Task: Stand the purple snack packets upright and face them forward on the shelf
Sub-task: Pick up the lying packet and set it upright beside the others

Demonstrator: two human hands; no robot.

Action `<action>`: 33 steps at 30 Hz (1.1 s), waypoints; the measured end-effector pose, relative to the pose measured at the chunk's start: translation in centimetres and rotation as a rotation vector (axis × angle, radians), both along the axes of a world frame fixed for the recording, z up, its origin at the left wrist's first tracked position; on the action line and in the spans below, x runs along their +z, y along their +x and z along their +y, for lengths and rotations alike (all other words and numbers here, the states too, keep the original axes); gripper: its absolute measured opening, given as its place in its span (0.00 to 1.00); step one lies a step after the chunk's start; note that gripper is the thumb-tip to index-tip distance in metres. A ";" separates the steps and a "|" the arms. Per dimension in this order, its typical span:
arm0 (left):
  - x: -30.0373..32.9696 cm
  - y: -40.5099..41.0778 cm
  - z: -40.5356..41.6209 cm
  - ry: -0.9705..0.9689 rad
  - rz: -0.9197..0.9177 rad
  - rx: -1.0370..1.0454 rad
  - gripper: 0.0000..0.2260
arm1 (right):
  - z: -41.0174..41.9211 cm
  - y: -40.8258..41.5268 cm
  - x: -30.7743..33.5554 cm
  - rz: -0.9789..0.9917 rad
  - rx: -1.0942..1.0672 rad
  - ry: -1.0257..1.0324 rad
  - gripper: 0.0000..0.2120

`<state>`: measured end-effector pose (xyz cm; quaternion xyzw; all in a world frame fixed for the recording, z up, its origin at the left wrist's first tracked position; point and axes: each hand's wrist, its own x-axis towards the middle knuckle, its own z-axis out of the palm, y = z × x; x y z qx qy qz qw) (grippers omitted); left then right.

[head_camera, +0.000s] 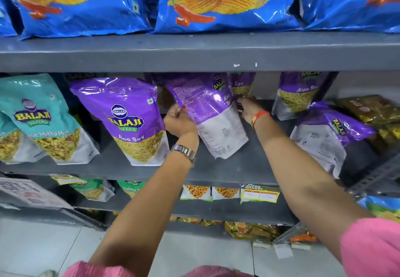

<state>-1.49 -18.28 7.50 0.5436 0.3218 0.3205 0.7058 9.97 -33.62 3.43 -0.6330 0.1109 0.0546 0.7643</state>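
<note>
On the grey middle shelf [233, 168], a purple Aloo Sev packet [213, 114] is held between both hands, tilted, with its printed back and side towards me. My left hand [179, 123] grips its left edge and my right hand [249, 109] grips its right edge. A purple packet [132, 120] to the left stands upright, front facing me. Another purple packet [298, 94] stands upright at the back right. A further one [326, 133] lies tipped over at the right, back side showing. More purple packets [241, 83] stand behind the held one.
Teal mix packets [41, 118] stand at the shelf's left. Brown-gold packets [372, 110] lie at the far right. Blue chip bags [216, 1] fill the shelf above. Lower shelves hold green and gold packets, and a yellow price tag [259, 193] hangs on the shelf edge.
</note>
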 end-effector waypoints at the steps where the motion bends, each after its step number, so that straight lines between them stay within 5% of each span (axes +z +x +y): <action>1: 0.2 0.2 0.0 0.049 -0.003 -0.023 0.11 | -0.2 -0.5 0.0 -0.003 0.005 0.032 0.18; 6: 0.5 1.0 0.2 0.162 -0.087 -0.047 0.12 | -1.1 -2.4 -1.7 -0.010 0.002 0.212 0.18; 12: -0.9 2.2 1.3 0.072 -0.170 -0.166 0.14 | -1.0 -3.9 -2.9 -0.051 -0.085 0.342 0.14; 23: -1.6 3.0 1.5 0.006 -0.190 -0.115 0.15 | -1.1 -4.7 -2.5 -0.083 -0.102 0.302 0.12; 28: -2.6 1.8 0.3 0.214 -0.113 -0.088 0.11 | -1.8 -5.7 -2.9 -0.111 -0.047 0.173 0.16; 33: -4.5 0.1 -1.9 0.322 -0.098 -0.410 0.12 | -1.7 -7.4 -3.3 -0.104 0.014 0.033 0.14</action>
